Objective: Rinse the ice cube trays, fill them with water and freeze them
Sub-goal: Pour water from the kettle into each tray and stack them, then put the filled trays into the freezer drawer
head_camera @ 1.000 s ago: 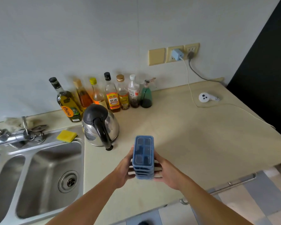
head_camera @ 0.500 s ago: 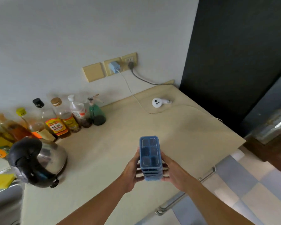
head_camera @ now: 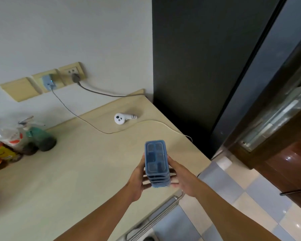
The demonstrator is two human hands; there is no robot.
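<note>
Currently both hands grasp the stacked blue ice cube trays (head_camera: 156,163) above the countertop (head_camera: 73,171) edge: left hand (head_camera: 138,178) fingers curled round one side, right hand (head_camera: 182,178) the other.

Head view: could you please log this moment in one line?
stacked ice cube trays | held by left hand, right hand | above countertop

free: counter (head_camera: 68,180) middle | obstacles: bottles (head_camera: 16,141) left, cable (head_camera: 101,130) rear, black panel (head_camera: 189,66) right
</note>
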